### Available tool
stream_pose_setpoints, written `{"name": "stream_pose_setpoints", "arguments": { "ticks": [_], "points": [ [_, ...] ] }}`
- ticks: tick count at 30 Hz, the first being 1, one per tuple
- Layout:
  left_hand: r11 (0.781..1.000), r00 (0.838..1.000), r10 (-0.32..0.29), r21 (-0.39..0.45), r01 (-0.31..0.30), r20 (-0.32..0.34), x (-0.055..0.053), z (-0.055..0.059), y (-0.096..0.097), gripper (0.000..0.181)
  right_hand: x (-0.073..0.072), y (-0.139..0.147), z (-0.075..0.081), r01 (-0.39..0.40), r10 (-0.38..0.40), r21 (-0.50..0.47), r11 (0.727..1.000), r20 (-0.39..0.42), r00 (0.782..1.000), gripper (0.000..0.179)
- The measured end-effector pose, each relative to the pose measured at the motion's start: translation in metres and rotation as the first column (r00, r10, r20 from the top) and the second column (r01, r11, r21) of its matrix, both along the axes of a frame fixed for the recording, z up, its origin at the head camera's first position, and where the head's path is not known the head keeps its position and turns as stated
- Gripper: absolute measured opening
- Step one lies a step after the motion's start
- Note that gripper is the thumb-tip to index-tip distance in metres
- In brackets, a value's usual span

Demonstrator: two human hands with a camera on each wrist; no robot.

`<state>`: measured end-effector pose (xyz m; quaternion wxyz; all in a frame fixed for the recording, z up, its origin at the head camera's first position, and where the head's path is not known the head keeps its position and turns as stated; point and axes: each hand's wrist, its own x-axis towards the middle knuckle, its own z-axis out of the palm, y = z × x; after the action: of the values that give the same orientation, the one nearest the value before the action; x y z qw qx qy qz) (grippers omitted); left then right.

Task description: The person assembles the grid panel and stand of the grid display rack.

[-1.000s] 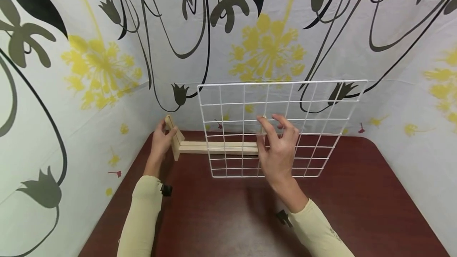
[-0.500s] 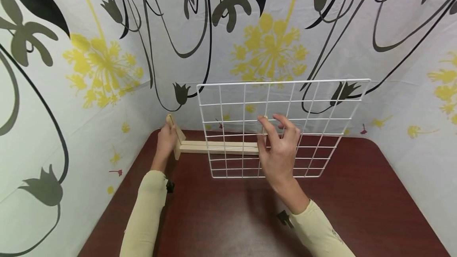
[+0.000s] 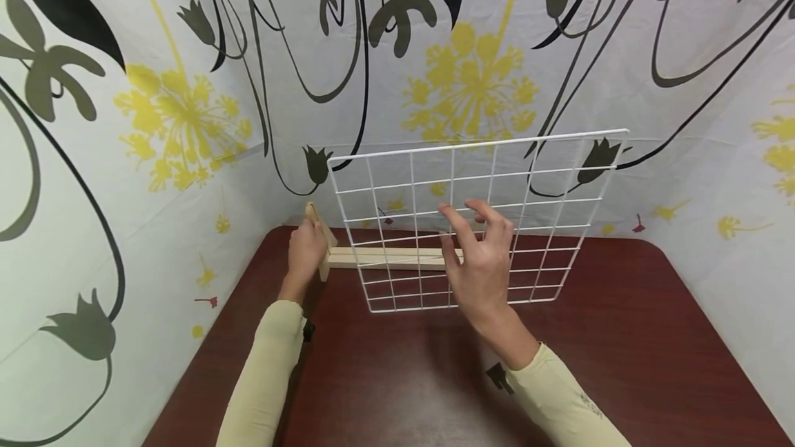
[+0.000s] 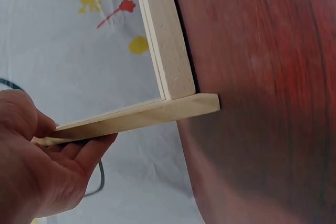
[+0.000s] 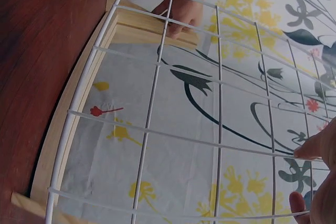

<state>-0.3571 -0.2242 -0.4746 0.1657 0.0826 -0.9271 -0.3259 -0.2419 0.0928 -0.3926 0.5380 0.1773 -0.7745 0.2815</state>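
Note:
My left hand (image 3: 306, 252) grips one upright end piece of a pale wooden frame (image 3: 346, 258). In the left wrist view, fingers and thumb close around the end of that wooden piece (image 4: 142, 115), which meets a longer bar at a corner. A white wire grid panel (image 3: 415, 214) stands tilted in front of the frame. My right hand (image 3: 483, 264) holds the panel near its middle, with bent fingers at the wires. Only its thumb and a fingertip (image 5: 308, 148) show at the right wrist view's edge. The frame's far end is hidden behind the right hand.
A dark reddish-brown table (image 3: 397, 378) lies beneath everything. White fabric (image 3: 385, 88) with grey, black and yellow plant prints rises behind and on both sides. Black wrist pieces (image 3: 499, 378) sit at both cuffs.
My left hand and the wooden frame have shifted right, closer to the panel. The grid has tilted, its upper left corner lower and further left. My right hand has moved slightly left.

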Motion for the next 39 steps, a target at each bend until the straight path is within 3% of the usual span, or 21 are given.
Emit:
{"name": "stream_pose_setpoints", "arguments": {
  "ticks": [4, 10, 22, 28, 34, 39],
  "points": [
    [0.998, 0.999, 0.031, -0.063, -0.032, -0.029, -0.001, -0.001, 0.014, 0.036, 0.0, 0.001, 0.001, -0.002, 0.002, -0.004, 1.0, -0.005, 1.0, 0.047],
    [0.991, 0.996, 0.021, -0.129, -0.032, -0.082, 0.0, -0.004, 0.033, 0.036, 0.0, 0.007, -0.001, 0.002, -0.002, -0.007, 1.0, 0.001, 1.0, 0.048],
    [0.979, 0.981, 0.053, -0.186, -0.089, -0.188, 0.006, -0.008, 0.066, 0.028, -0.002, 0.015, -0.005, 0.023, -0.023, -0.002, 1.0, 0.019, 1.0, 0.052],
    [0.974, 0.98, 0.007, -0.22, -0.052, -0.2, 0.007, -0.01, 0.085, 0.024, -0.004, 0.016, -0.005, 0.054, -0.054, -0.008, 0.999, 0.014, 0.998, 0.052],
    [0.98, 0.984, -0.017, -0.198, -0.018, -0.177, 0.007, -0.006, 0.094, 0.018, -0.005, 0.016, -0.005, 0.044, -0.044, -0.013, 0.999, 0.014, 0.999, 0.05],
    [0.975, 0.974, -0.064, -0.22, 0.015, -0.219, 0.003, -0.008, 0.097, 0.017, -0.006, 0.018, -0.006, 0.039, -0.038, -0.022, 0.999, 0.022, 0.999, 0.048]
  ]
}}
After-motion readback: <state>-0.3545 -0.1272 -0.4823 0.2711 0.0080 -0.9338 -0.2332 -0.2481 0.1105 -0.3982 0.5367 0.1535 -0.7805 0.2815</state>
